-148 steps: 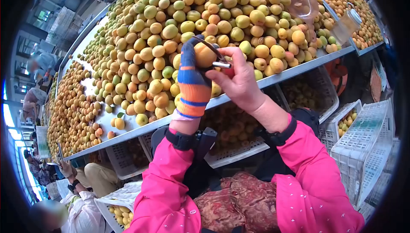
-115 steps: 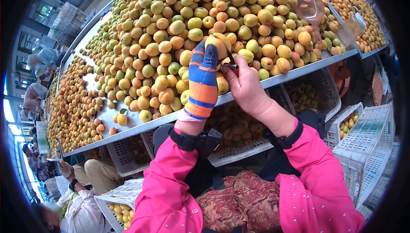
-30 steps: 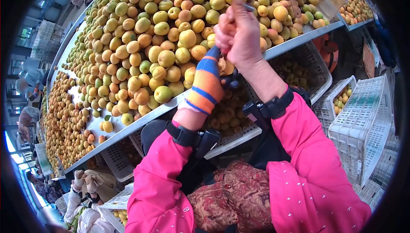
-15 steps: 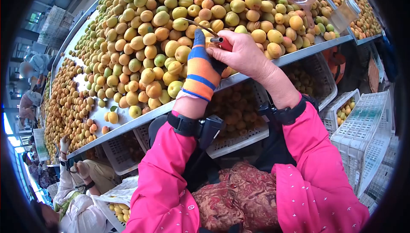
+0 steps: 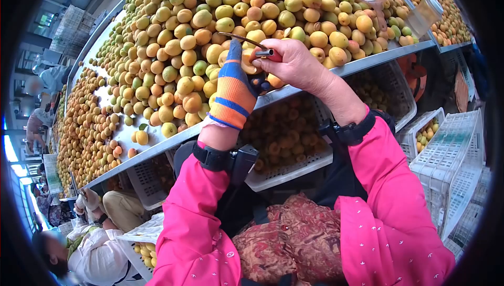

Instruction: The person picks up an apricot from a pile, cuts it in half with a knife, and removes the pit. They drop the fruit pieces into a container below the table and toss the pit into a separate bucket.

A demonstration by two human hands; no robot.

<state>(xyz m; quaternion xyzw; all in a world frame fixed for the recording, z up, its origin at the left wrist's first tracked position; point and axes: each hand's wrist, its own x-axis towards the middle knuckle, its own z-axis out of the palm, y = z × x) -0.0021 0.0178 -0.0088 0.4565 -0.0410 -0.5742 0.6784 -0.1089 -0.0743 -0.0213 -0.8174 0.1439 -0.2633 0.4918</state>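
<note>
My left hand [image 5: 234,84], in an orange and blue knit glove, is closed around an apricot [image 5: 249,63] whose pale cut flesh shows. My bare right hand [image 5: 295,63] grips a knife [image 5: 242,38] with a red handle. Its thin, curved, brownish blade points left over the apricot and the gloved thumb, and a short metal tube shows at the handle. Both hands are above the near edge of the sorting table [image 5: 181,140], beside a large heap of apricots [image 5: 202,18]. The gloved fingers partly hide the held apricot.
Under the table edge, a white crate [image 5: 286,173] holds apricots. More white crates [image 5: 446,165] stand at the right. A clear plastic jar [image 5: 423,16] lies by the table's right end. At lower left, a co-worker [image 5: 100,249] sits by a crate of fruit.
My left hand has shifted left, slightly away from my right hand, and more of the apricot shows. The knife blade now lies flatter, further left. The co-worker has changed posture.
</note>
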